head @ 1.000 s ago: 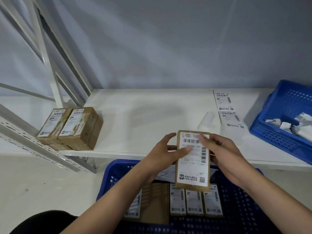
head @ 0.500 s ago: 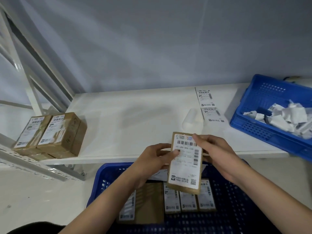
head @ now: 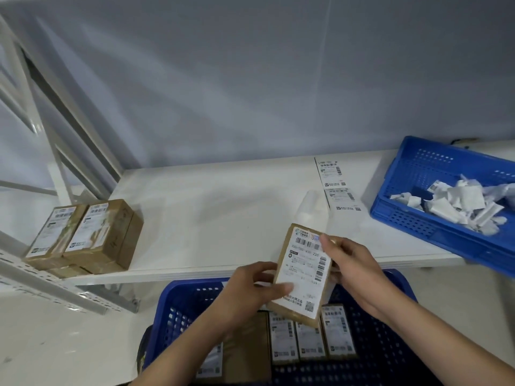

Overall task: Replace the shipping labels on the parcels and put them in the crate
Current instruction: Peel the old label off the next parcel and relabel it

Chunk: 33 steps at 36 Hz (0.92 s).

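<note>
Labelled parcel (head: 302,274) between 2 hands, seemingly gripped.

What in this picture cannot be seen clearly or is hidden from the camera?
- Head view: label text on the held parcel is too small and blurred to read.
- The right hand hides the parcel's right edge; the left hand covers its lower left.
- Both arms hide part of the near crate; its front is cut off below.
- The far crate is cut off at the right.
</note>
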Each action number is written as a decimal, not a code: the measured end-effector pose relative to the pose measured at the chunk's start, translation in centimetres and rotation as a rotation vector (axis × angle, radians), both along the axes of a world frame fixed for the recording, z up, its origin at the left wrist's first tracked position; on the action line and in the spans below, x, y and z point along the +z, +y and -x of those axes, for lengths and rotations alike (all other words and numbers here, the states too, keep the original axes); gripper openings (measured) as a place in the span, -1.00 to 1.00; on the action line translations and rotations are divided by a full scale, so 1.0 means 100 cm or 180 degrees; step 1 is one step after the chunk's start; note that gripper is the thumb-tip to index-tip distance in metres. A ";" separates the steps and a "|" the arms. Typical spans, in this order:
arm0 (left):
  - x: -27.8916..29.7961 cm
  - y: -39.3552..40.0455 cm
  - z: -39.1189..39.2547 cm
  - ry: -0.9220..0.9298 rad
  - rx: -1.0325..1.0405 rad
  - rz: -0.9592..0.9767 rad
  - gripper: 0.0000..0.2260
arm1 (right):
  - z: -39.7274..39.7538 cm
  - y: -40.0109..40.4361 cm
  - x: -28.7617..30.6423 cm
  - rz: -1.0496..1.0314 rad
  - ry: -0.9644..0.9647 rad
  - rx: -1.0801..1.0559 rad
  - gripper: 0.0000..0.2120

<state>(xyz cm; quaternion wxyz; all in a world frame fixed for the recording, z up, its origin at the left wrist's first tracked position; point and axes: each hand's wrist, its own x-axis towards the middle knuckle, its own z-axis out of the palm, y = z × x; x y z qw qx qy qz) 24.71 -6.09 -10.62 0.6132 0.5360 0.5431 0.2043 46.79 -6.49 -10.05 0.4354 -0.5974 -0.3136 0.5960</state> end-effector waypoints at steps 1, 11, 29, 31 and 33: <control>0.001 0.000 0.003 -0.0028 0.0100 -0.0057 -0.72 | 0.000 0.000 -0.002 0.0053 0.0093 0.0051 -0.42; 0.007 0.022 0.005 -0.0265 0.0666 -0.0162 -0.74 | 0.013 -0.002 -0.008 0.0084 0.0207 0.0724 -0.40; 0.018 0.048 -0.003 -0.0453 0.1089 0.0000 -0.48 | 0.013 0.013 -0.001 -0.0140 -0.0680 0.0894 -0.66; 0.021 0.047 -0.003 -0.0469 0.1131 -0.0019 -0.62 | 0.014 0.012 0.001 -0.0106 -0.0727 0.0998 -0.66; 0.022 0.047 -0.002 -0.0462 0.1170 -0.0055 -0.66 | 0.014 0.010 0.002 -0.0085 -0.0747 0.1104 -0.64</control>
